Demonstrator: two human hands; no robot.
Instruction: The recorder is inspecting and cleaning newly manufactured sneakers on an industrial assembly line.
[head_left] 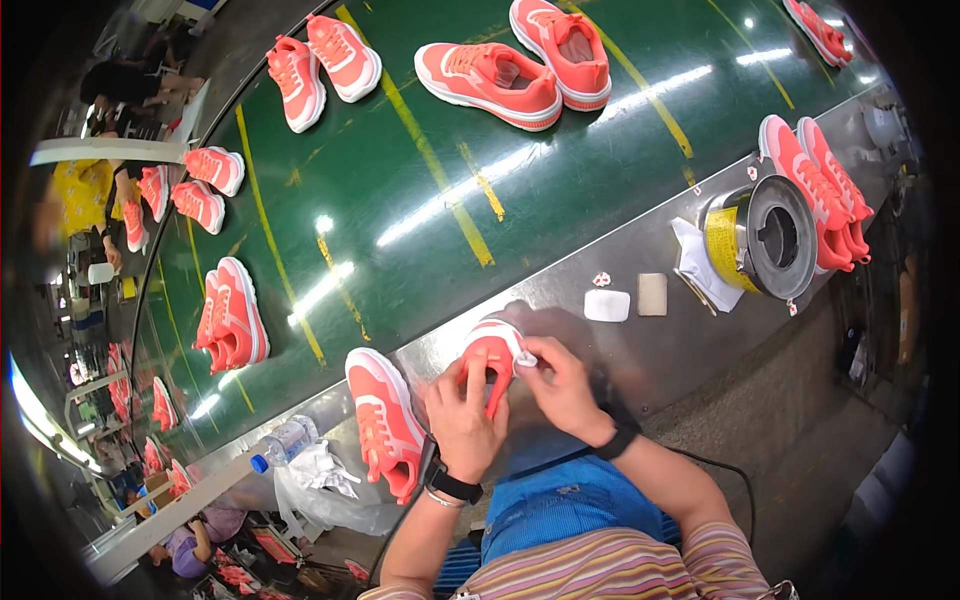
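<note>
My left hand (pixel 466 425) is closed around a coral sneaker (pixel 484 347) with a white sole edge, at the near side of the metal ledge. Its fingers cover part of the shoe's opening. My right hand (pixel 566 392) pinches a small white wad (pixel 526 358), perhaps cloth or paper, against the right side of that shoe. Another coral sneaker (pixel 378 420) lies just left of my left hand, its toe pointing away from me.
Beyond the metal ledge (pixel 560 265) runs a green conveyor belt (pixel 350 190) with yellow lines, bearing several coral sneakers (pixel 490 85). To the right are a round metal tin (pixel 728 240), a white pad (pixel 607 305) and a beige block (pixel 652 295). A plastic bottle (pixel 290 440) lies left.
</note>
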